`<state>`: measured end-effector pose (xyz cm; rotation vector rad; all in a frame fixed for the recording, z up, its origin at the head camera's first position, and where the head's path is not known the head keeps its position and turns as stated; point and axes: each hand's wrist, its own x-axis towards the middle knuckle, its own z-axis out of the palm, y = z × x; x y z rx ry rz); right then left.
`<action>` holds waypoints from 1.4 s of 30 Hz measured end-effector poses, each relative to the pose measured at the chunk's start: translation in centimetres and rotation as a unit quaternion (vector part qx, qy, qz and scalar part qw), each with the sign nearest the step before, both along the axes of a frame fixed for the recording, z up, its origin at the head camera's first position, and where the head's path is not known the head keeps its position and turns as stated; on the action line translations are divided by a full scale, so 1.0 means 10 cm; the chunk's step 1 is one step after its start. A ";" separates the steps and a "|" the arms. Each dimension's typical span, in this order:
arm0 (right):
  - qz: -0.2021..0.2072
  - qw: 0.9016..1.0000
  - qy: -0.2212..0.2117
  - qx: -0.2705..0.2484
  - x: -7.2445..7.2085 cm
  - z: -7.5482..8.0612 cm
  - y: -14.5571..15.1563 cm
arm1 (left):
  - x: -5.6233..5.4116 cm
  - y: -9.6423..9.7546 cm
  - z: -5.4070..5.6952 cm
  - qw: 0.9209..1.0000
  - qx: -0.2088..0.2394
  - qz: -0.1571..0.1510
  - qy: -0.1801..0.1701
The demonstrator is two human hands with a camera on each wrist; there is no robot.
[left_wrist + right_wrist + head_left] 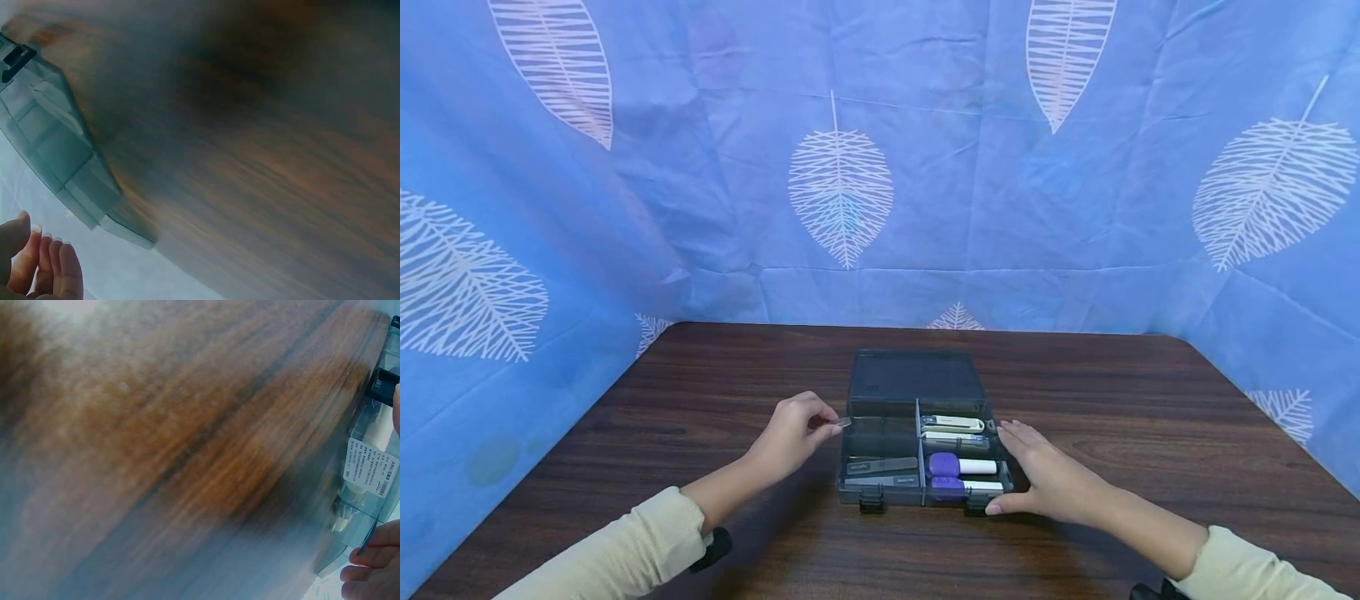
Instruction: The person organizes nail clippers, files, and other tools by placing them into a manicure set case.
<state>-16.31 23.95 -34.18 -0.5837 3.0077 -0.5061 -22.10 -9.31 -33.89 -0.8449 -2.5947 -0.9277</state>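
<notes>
A translucent dark plastic box (880, 497) stands on the table with its lid (917, 375) raised at the back. My left hand (797, 427) is beside its left wall, pinching a small clear plastic piece (844, 422) between thumb and fingertips. The left wrist view shows these fingers (55, 265), but not the piece. On the box's right side rests my right hand (1052, 475), fingers extended along the wall and thumb at the front corner. The right compartment holds two purple bottles with white caps (977, 467), a pale nail clipper (953, 424) and another clipper-like item (955, 441).
Two flat grey items (882, 467) lie at the front of the left compartment. A pale divider (918, 417) separates the two sides. Black latches (871, 500) sit on the front wall, and a printed label (370, 467) is on the side. Behind the wooden table (737, 367) hangs a blue leaf-patterned cloth (925, 208).
</notes>
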 end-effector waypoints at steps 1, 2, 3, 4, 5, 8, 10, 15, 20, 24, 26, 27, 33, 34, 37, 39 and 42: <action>0.000 1.000 -0.001 -0.001 0.00 0.00 0.00 | -0.01 0.02 0.00 1.000 0.002 -0.002 0.000; 0.001 1.000 -0.001 -0.001 0.00 0.00 0.00 | -0.02 0.05 0.00 1.000 0.004 -0.004 0.001; 0.001 1.000 -0.002 -0.002 0.00 0.00 -0.01 | -0.03 0.07 0.00 1.000 0.006 -0.005 0.001; 0.001 1.000 -0.003 -0.002 0.00 0.00 -0.01 | -0.05 0.10 0.00 1.000 0.010 -0.006 0.000; 0.001 1.000 -0.003 -0.002 0.00 0.00 -0.01 | -0.06 0.13 0.00 1.000 0.014 -0.006 -0.001; 0.003 1.000 -0.007 -0.002 -0.01 0.01 -0.02 | -0.08 0.20 -0.01 1.000 0.023 -0.004 -0.005; 0.003 1.000 -0.008 -0.001 -0.01 0.02 -0.02 | -0.11 0.25 -0.02 1.000 0.025 -0.008 -0.005; 0.001 1.000 -0.005 0.003 -0.01 0.02 -0.02 | -0.17 0.37 -0.04 1.000 0.009 -0.026 -0.001; 0.001 1.000 0.000 0.005 0.00 0.01 -0.01 | -0.24 0.49 -0.05 0.999 -0.024 -0.044 -0.012; 0.001 1.000 -0.001 0.002 0.01 0.01 0.00 | -0.30 0.58 -0.06 0.996 -0.058 -0.057 -0.026; 0.000 1.000 -0.003 0.001 0.01 0.01 0.00 | -0.33 0.63 -0.06 0.995 -0.075 -0.067 -0.030; 0.000 1.000 -0.003 0.000 0.01 0.01 0.00 | -0.34 0.65 -0.06 0.993 -0.084 -0.070 -0.035; 0.006 1.000 -0.002 0.003 0.01 0.02 0.00 | -0.41 0.74 -0.05 0.984 -0.137 -0.087 -0.068; 0.007 1.000 -0.003 0.004 0.01 0.02 -0.01 | -0.43 0.75 -0.05 0.983 -0.143 -0.085 -0.073; 0.006 1.000 -0.004 0.005 0.01 0.02 -0.02 | -0.45 0.77 -0.03 0.982 -0.155 -0.076 -0.083; 0.005 1.000 -0.005 0.004 0.01 0.02 -0.02 | -0.45 0.79 -0.02 0.980 -0.161 -0.075 -0.087; 0.002 1.000 -0.007 0.003 0.01 0.02 -0.02 | -0.44 0.80 -0.02 0.979 -0.169 -0.076 -0.090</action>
